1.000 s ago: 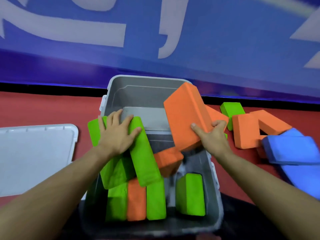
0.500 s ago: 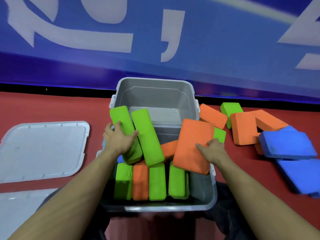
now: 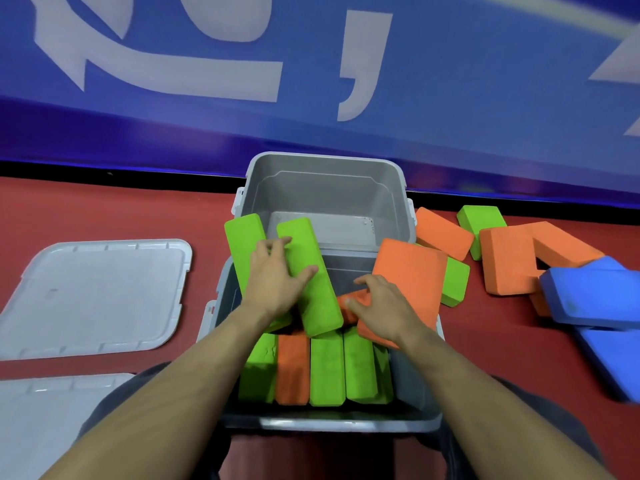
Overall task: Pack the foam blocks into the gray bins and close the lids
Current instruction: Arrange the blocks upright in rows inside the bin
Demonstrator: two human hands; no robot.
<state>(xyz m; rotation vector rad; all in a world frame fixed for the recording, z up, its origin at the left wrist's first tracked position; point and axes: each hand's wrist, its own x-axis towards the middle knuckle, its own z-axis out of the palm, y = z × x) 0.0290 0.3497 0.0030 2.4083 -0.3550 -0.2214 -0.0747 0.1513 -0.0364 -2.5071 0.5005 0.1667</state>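
Observation:
The near gray bin [image 3: 332, 424] holds a row of upright green and orange foam blocks [image 3: 325, 368]. Behind it stands a second gray bin [image 3: 322, 188], which is empty. My left hand [image 3: 273, 282] grips two long green blocks [image 3: 299, 237] that lean tilted over the near bin's far left corner. My right hand [image 3: 384, 306] lies with fingers spread on a small orange block [image 3: 356, 295] inside the bin. A large orange block [image 3: 412, 268] leans on the right rim, partly under that hand.
Two gray lids lie on the red floor to the left, one [image 3: 93, 296] farther from me than the other [image 3: 41, 427]. Loose orange blocks [image 3: 509, 265], green blocks [image 3: 481, 220] and blue blocks [image 3: 595, 296] lie to the right. A blue banner wall stands behind.
The large orange block came down from the air onto the near bin's right rim. My right hand slid left off it onto the small orange block. The green blocks shifted toward the far left corner.

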